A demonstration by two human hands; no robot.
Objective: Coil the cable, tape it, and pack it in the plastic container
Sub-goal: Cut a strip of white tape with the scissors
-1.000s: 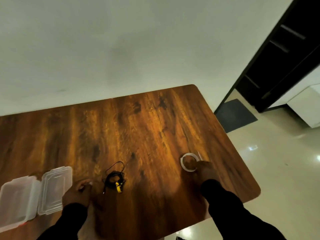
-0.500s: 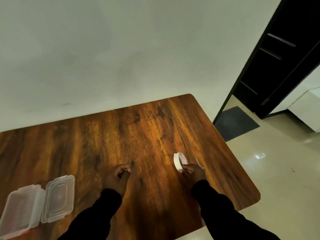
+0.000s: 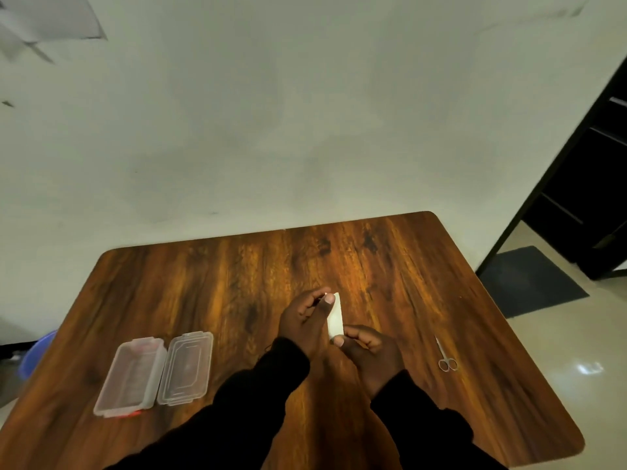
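Above the middle of the wooden table (image 3: pixel 210 283), both hands hold a white tape roll (image 3: pixel 335 317) that stands edge-on to the camera. My left hand (image 3: pixel 303 322) pinches its top edge with thumb and fingertips. My right hand (image 3: pixel 369 351) grips its lower end. The clear plastic container (image 3: pixel 130 379) lies open on the left of the table, with its hinged lid (image 3: pixel 185 368) flat beside it. The cable is out of sight; I cannot tell whether the left hand hides it.
Small metal scissors (image 3: pixel 446 357) lie on the table to the right of my hands. A blue object (image 3: pixel 37 351) sits on the floor beyond the table's left edge. At the right are a dark doorway and a dark mat (image 3: pixel 532 283).
My right hand lifted the tape roll off the table and brought it to the centre. My left hand left the spot near the container, passed over the cable, and now meets the roll.
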